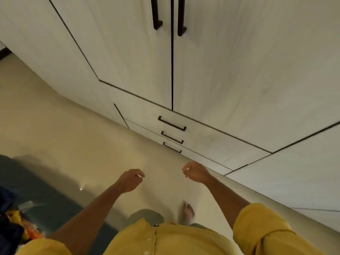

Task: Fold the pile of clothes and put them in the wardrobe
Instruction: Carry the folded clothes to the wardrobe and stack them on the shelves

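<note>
Wardrobe [239, 61] doors are closed in front of me. My left hand [131, 180] and right hand [196, 172] are loosely curled and hold nothing, raised just short of the wardrobe's drawers [202, 137]. I judge they are kept free to pull the door handles [181, 17]. The clothes pile [12, 218] lies well apart from the wardrobe, to my left.

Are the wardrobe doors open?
No, both doors are shut, meeting at the dark seam between the two handles.
</note>
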